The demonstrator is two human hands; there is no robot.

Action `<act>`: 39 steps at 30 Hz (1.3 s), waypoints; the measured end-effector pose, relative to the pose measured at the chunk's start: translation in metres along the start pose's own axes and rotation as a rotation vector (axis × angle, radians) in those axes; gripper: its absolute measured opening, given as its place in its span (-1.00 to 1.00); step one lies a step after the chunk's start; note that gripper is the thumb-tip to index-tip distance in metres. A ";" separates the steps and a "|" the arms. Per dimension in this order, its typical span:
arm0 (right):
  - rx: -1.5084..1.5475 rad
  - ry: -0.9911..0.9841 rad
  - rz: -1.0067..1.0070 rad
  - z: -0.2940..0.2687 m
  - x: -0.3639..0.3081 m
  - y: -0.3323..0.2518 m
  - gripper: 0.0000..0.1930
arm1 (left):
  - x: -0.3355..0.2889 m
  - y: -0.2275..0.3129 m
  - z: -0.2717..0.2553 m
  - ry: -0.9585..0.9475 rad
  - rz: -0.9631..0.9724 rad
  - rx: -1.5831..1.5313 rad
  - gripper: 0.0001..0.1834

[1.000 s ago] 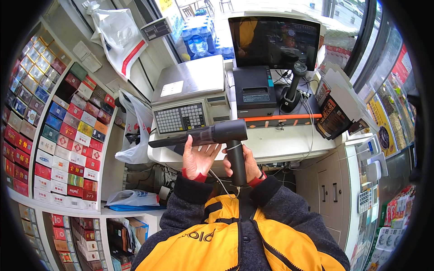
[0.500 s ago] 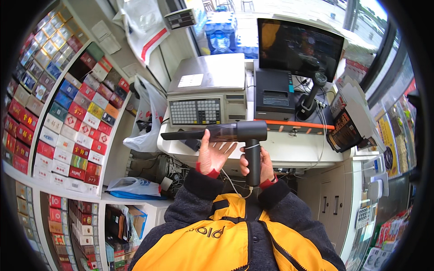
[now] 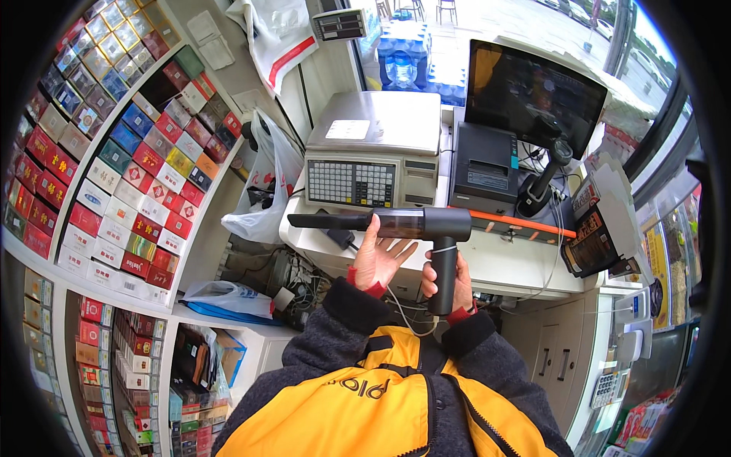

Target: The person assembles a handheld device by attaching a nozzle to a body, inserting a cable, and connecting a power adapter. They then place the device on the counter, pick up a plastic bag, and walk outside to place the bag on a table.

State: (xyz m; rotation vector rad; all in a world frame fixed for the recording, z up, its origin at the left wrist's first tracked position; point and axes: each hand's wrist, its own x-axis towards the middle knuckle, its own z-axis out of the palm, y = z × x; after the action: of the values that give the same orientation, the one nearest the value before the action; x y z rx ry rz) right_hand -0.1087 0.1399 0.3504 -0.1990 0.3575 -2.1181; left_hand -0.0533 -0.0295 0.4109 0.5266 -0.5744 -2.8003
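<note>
A black handheld vacuum cleaner [image 3: 400,222] is held level in front of my chest, its long flat nozzle [image 3: 327,221] pointing left. My right hand [image 3: 461,280] is closed round its upright handle [image 3: 443,286]. A pale cable [image 3: 415,333] runs from the bottom of that handle. Under the clear dark middle section, my left hand [image 3: 380,260] is open, palm up with the fingers spread. Its thumb rests against the near side of the vacuum's body.
Beyond the vacuum, the white counter holds a weighing scale [image 3: 373,145], a black receipt printer [image 3: 485,169], a barcode scanner on a stand [image 3: 542,179] and a monitor [image 3: 533,99]. Shelves of small boxes [image 3: 129,190] stand left. Plastic bags [image 3: 263,190] hang beside the counter; tangled cables lie below.
The whole scene has shifted slightly rightward in the picture. Both hands and the vacuum cleaner keep nearly the same pose against each other.
</note>
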 end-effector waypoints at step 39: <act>-0.045 0.082 0.002 -0.011 -0.001 0.003 -0.41 | 0.007 -0.006 -0.012 0.026 -0.019 0.002 -0.41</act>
State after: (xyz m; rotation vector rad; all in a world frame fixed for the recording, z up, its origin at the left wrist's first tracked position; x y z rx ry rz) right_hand -0.1089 0.1407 0.3394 -0.1385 0.4537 -2.1214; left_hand -0.0563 -0.0305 0.3958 0.5707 -0.5700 -2.8070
